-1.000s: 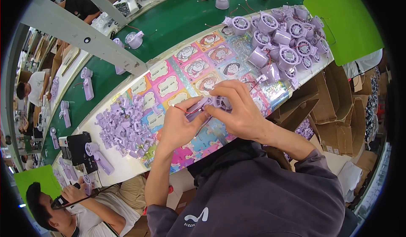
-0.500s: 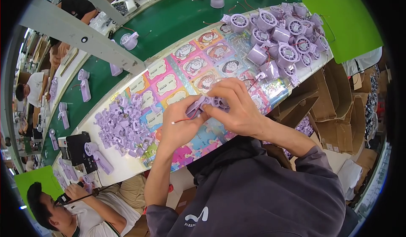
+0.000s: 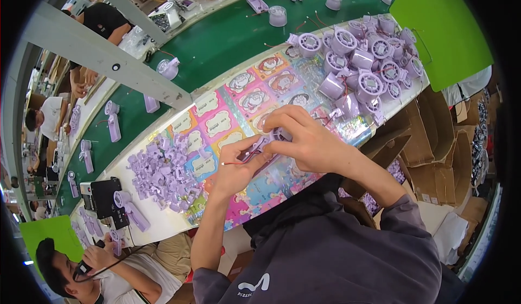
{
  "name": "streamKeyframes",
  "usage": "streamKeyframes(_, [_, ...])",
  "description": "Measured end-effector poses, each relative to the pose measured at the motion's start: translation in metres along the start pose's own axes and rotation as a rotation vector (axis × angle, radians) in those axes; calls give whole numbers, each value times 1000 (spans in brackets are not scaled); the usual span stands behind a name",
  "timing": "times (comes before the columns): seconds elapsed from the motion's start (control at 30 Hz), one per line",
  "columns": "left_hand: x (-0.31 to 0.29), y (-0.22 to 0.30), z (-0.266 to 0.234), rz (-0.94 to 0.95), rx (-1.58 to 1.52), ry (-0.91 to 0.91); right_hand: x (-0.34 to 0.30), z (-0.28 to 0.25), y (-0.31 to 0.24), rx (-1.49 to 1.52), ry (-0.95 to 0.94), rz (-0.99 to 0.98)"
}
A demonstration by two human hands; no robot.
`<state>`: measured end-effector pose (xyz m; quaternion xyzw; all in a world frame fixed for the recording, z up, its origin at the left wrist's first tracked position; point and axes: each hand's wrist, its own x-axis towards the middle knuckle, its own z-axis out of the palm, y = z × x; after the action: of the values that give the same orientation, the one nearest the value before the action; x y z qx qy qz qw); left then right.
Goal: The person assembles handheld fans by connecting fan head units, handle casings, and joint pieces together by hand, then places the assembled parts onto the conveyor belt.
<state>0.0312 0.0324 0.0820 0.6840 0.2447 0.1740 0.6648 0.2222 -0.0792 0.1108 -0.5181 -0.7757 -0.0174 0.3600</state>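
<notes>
Between my two hands is a lilac plastic fan housing (image 3: 279, 135) with a round spoked head and red wires trailing from it. My left hand (image 3: 239, 165) grips its narrow end, thumb and fingers closed round it. Curled over the round head is my right hand (image 3: 309, 144), its fingers pressing there; they partly hide the part. Beneath both hands lies a sheet of colourful cartoon cards (image 3: 252, 100) on the bench. To the left is a heap of small lilac clips (image 3: 163, 171), and at the far right a pile of round lilac fan heads (image 3: 369, 84) with wires.
A green conveyor belt (image 3: 217, 49) with scattered lilac parts runs behind the bench. A grey metal post (image 3: 116, 65) slants over the left. At the right are a green board (image 3: 442, 30) and cardboard boxes (image 3: 434, 141). A co-worker (image 3: 116, 271) sits at lower left.
The view has shifted slightly. My right fingers have changed their hold on the round head, and the fan housing has tilted a little between my hands. The co-worker's hands have moved.
</notes>
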Motion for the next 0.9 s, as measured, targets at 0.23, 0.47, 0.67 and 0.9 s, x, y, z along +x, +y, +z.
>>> streamKeyframes(0.23, [100, -2, -22, -176, -145, 214, 5, 24, 28, -115, 364, 337])
streamKeyframes(0.47, [281, -71, -124, -158, 125, 765, -43, 85, 36, 139, 201, 487])
streamKeyframes(0.67, [321, -71, -136, -284, 249, 752, -49, 81, 38, 20, 57, 498])
streamKeyframes(0.9, [189, -23, -88, 321, 436, 812, -43, 74, 42, 93, 42, 533])
